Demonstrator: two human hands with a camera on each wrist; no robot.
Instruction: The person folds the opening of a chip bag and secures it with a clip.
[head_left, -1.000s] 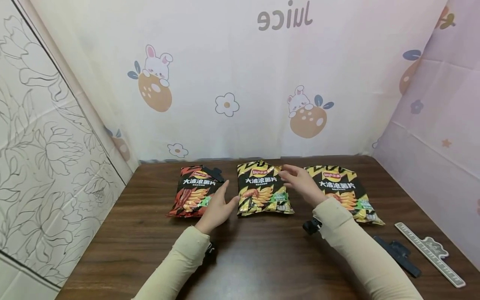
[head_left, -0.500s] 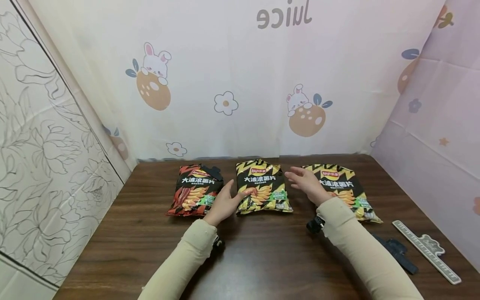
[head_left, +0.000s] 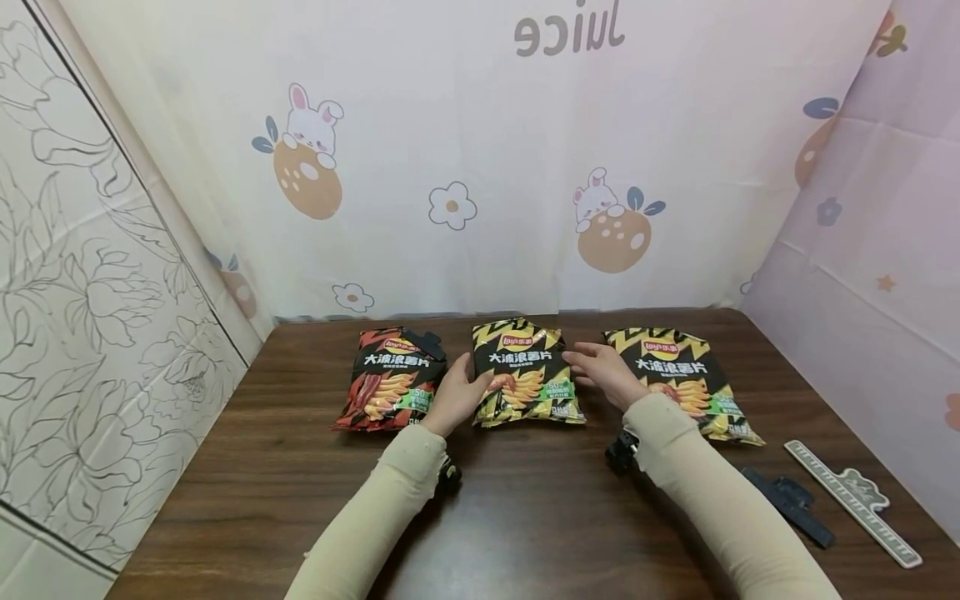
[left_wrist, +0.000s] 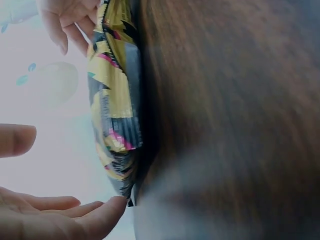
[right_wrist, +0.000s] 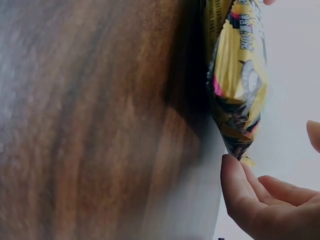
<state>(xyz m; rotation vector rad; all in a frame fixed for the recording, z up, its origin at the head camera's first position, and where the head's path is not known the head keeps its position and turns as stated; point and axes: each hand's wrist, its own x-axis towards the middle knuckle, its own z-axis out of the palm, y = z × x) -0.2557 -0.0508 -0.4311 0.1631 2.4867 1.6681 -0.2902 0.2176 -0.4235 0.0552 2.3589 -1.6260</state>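
A black-and-yellow bag of potato chips [head_left: 529, 360] lies face up in the middle of the table, its side edge showing in the left wrist view [left_wrist: 112, 100]. At its left edge is my left hand [head_left: 456, 395], fingers extended and thumb apart; in the left wrist view a fingertip meets the bag's corner. My right hand [head_left: 606, 375] stands at the right edge, fingers loosely bent, and its fingertips [right_wrist: 231, 167] reach the bag's corner in the right wrist view. Neither thumb presses on the bag there.
To the left lies a red bag of chips [head_left: 378, 392] with a black clip [head_left: 425, 344] on its top corner. A second yellow bag [head_left: 678, 367] is at the right, partly behind my right hand. Another black clip [head_left: 791, 507] and a grey ruler-edged clip [head_left: 855, 502] lie front right.
My left hand has moved right, from over the red bag to the middle bag's left edge. The right hand drew slightly away from that bag, then came back to its right edge, lower down.
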